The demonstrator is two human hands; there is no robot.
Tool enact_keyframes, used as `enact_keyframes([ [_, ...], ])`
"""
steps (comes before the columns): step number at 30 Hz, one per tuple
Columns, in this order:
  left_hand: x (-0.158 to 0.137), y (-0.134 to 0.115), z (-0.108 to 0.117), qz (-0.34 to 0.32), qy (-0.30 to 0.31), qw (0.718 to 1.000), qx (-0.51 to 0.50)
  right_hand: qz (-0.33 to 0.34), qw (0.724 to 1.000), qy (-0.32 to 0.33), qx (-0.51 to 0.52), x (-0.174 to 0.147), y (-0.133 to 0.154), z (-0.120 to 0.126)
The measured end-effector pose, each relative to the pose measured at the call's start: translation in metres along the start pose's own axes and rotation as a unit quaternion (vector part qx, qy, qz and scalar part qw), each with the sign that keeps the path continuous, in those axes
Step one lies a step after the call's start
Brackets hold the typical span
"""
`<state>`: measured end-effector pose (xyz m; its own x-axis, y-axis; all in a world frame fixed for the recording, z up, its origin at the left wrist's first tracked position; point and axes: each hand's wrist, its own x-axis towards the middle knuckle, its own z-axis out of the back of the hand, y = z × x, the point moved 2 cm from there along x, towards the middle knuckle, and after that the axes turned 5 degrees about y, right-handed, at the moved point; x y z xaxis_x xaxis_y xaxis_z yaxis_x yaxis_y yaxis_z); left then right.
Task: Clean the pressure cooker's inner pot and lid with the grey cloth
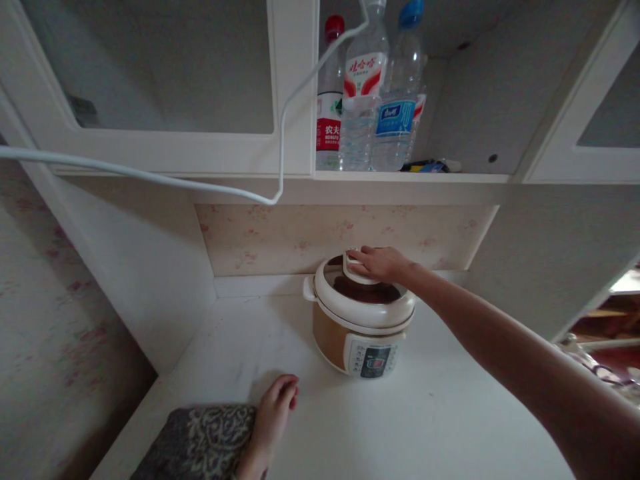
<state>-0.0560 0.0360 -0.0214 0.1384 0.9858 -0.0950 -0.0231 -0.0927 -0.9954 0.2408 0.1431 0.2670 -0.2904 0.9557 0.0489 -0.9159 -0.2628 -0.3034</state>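
Note:
A round electric pressure cooker (330, 333), with a white lid and a tan body, stands on the white counter. On its front is a control panel (375, 360) with a dark display. My right hand (380, 263) reaches in from the right, its fingers wrapped over the lid handle (361, 272) on top. The lid sits on the cooker. My left hand (277, 400) rests on the counter in front and to the left of the cooker, fingers curled in, with nothing visible in it. Beside my left wrist lies dark grey patterned fabric (205, 433).
Above hangs a white cabinet; its open shelf holds several plastic bottles (363, 110). A white cable (175, 181) crosses in front of the cabinet. The counter (425, 433) is bounded by a side panel (125, 267) on the left and a flowered back wall (270, 237).

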Motion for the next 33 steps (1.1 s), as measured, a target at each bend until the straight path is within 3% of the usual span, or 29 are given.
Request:
enact_keyframes([
  [16,-0.002,-0.003,-0.001,-0.006,-0.004,0.999,0.031,-0.108,0.993,-0.003,0.038,0.008,0.002,0.006],
  [24,-0.001,-0.003,0.000,-0.002,-0.007,0.999,0.036,-0.128,0.980,-0.095,0.122,0.002,-0.047,0.020],
  [33,-0.001,-0.001,0.001,-0.008,-0.012,0.999,0.041,-0.227,0.913,-0.233,0.244,-0.059,-0.122,0.014],
])
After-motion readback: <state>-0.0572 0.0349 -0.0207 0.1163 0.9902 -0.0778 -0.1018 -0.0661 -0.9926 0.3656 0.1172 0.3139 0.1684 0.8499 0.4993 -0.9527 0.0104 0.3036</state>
